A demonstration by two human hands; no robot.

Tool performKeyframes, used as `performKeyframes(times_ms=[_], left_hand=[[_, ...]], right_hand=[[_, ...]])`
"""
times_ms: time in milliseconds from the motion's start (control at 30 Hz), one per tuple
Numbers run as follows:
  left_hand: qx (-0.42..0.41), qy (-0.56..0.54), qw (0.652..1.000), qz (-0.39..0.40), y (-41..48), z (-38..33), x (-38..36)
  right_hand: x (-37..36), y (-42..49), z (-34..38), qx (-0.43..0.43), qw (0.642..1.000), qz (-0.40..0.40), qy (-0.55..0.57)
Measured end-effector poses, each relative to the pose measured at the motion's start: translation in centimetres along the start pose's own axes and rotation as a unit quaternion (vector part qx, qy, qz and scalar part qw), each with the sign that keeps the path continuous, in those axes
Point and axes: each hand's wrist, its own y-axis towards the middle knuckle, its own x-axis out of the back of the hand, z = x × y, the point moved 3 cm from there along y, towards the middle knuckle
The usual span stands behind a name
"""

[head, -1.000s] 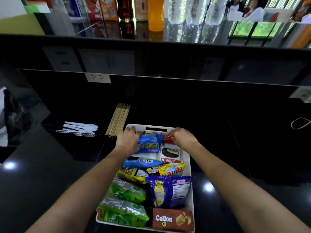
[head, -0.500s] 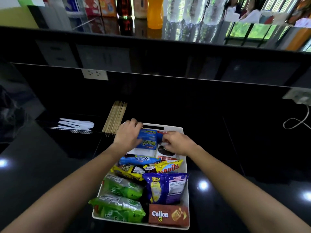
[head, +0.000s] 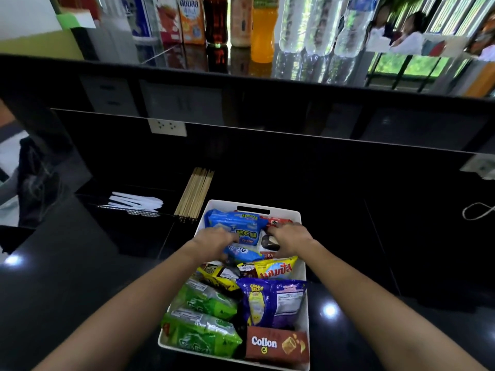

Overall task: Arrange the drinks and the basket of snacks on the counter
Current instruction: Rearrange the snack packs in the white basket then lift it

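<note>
A white basket (head: pixel 293 212) packed with snack packets stands on the black lower counter, close in front of me. Both my hands are inside its far half. My left hand (head: pixel 211 241) curls over a small blue cookie packet (head: pixel 245 253), just below a larger blue packet (head: pixel 235 222). My right hand (head: pixel 290 236) closes on a white chocolate-pie packet (head: pixel 267 243), with its fingertips at a red packet (head: pixel 276 220). Green bags (head: pixel 201 333), a purple bag (head: pixel 273 301) and a brown Collon box (head: pixel 276 344) fill the near half. The drinks stand on the raised counter: cartons (head: pixel 190 20), an orange bottle (head: pixel 263 30), water bottles (head: pixel 316 22).
Wooden sticks (head: pixel 195 194) and white plastic cutlery (head: pixel 136 202) lie left of the basket's far end. A wall socket (head: pixel 168 127) sits on the black panel behind. A thin cable (head: pixel 476 211) loops at the right, and a dark bag (head: pixel 34 183) is at the far left.
My hands left the basket's far rim and drew back onto the packets inside. The left hand slid down from the big blue packet to the smaller one.
</note>
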Motion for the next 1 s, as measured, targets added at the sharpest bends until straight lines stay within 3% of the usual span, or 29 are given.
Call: performKeyframes(times_ms=[267,433,533,600,667,733,867,1000], left_hand=[[0.072,0.066,0.993,-0.060,1.6,0.1,-0.4],[0.074,-0.029,0.994,-0.072,0.9,0.6,0.0],[0.032,-0.102,0.991,-0.084,-1.2,1.2,1.9],[-0.022,-0.214,0.976,0.000,-3.5,1.3,3.3],[-0.030,-0.303,0.937,0.173,-6.0,1.0,3.7],[-0.011,-0.259,0.926,0.274,-7.5,0.8,3.5],[-0.015,-0.235,0.937,0.258,-8.1,-0.1,2.7],[-0.044,-0.219,0.959,0.176,-8.5,-0.9,3.2]], right_hand=[[-0.1,0.1,-1.7,0.015,0.998,-0.068,-0.001],[1.2,-0.2,-2.6,0.009,0.985,-0.074,0.155],[2.2,-0.9,-2.8,0.034,0.965,-0.089,0.244],[3.1,-1.8,-2.8,0.077,0.948,-0.086,0.295],[3.8,-2.7,-2.3,0.121,0.944,-0.041,0.305],[3.6,-3.4,-1.4,0.130,0.946,0.028,0.295],[3.4,-4.0,-0.1,0.133,0.962,0.081,0.227],[4.2,-4.5,-0.8,0.124,0.972,0.009,0.198]])
